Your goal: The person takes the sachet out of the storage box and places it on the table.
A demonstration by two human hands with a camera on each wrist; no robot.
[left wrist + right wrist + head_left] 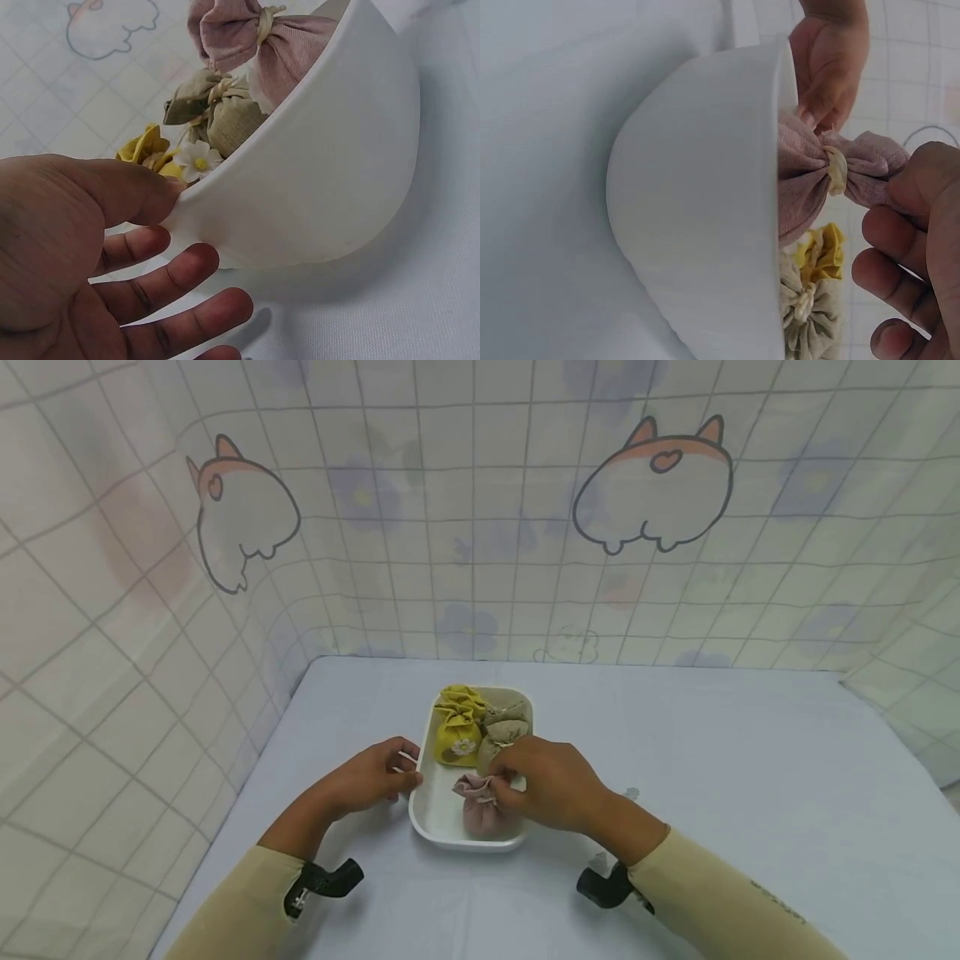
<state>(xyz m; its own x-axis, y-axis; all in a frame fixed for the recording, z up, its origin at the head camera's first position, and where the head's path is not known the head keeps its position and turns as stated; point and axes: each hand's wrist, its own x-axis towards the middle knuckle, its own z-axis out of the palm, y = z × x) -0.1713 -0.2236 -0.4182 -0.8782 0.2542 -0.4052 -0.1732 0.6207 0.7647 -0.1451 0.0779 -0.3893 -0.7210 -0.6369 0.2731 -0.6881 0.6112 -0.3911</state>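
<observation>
My right hand (555, 783) pinches the gathered top of a small pink cloth pouch (480, 814), tied with a pale cord. The pouch is at the near end of a white tray (431, 814); in the right wrist view its tied neck rises above the rim. At the tray's left side, my left hand (372, 774) holds the rim, thumb over the edge and a fingertip against the outer wall, the other fingers spread. Behind the pink pouch are a yellow pouch (457, 739) with a white flower and a grey-green pouch (504, 735), partly hidden by my right hand.
The tray stands on a table with a white cloth (712, 760). A checked curtain (480, 527) with cartoon animal drawings hangs behind the table and along the left side. A black wrist camera mount (322, 881) sits on each sleeve.
</observation>
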